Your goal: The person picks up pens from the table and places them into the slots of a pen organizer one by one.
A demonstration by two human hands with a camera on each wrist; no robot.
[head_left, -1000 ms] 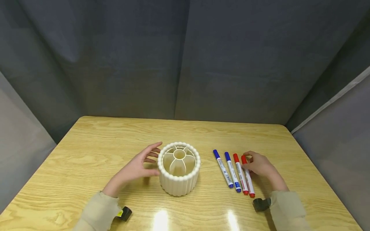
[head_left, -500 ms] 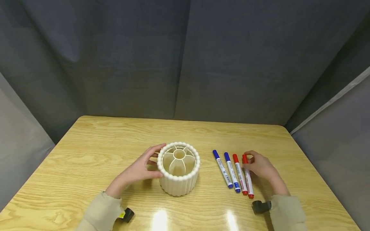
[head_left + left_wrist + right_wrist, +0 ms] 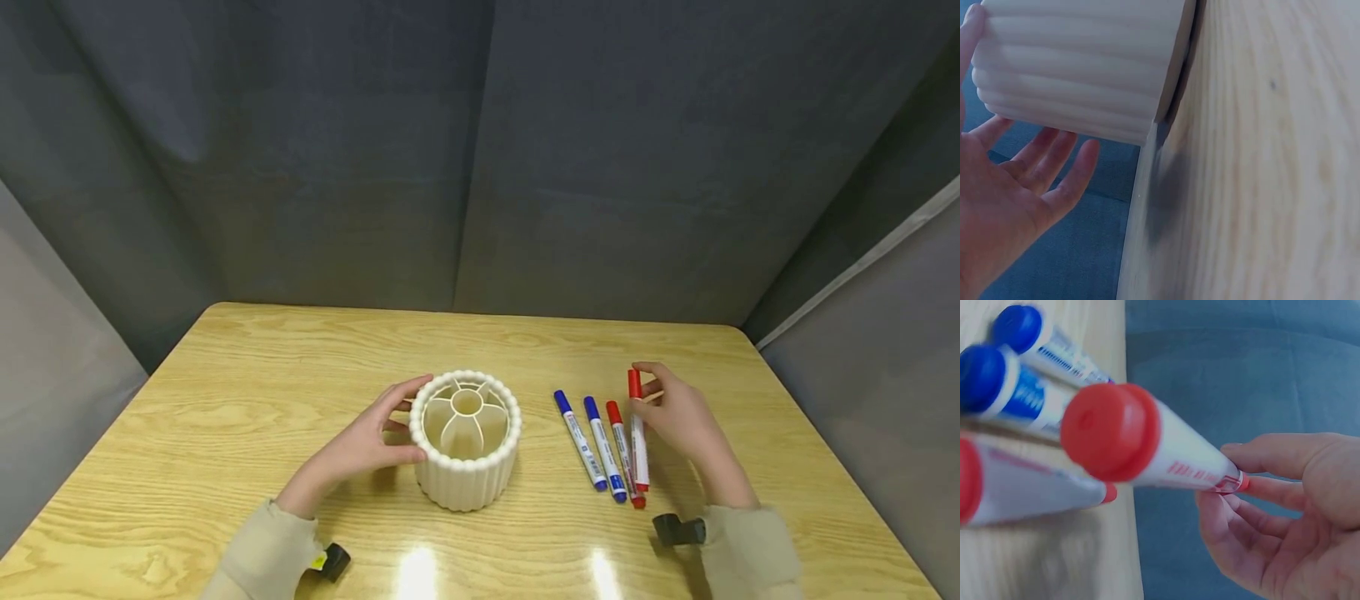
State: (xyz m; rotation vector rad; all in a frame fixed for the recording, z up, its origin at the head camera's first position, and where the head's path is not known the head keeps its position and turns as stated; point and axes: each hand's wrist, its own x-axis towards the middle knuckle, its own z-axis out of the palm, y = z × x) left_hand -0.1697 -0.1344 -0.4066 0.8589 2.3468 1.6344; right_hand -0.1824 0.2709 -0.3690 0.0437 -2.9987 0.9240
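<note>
A cream ribbed pen holder (image 3: 465, 475) with petal-shaped dividers stands upright on the table. My left hand (image 3: 365, 437) curves round its left side, thumb at the near rim and index finger at the far rim. In the left wrist view, fingertips touch the ribbed wall (image 3: 1072, 69). With thumb and fingers, my right hand (image 3: 678, 417) pinches a red-capped marker (image 3: 639, 446) near its cap. The right wrist view shows this marker (image 3: 1179, 447) raised off the table, its red end toward the camera. Just left of it lies another red marker (image 3: 624, 454).
Two blue markers, one farther left (image 3: 581, 442) and one nearer the red ones (image 3: 604, 450), lie side by side between the holder and the red markers. The wooden table (image 3: 300, 358) ends at a dark curtain (image 3: 337, 167) behind.
My right hand has raised the rightmost red marker and moved it slightly away from me. My left hand has come in closer, its thumb and index finger now at the holder's rim.
</note>
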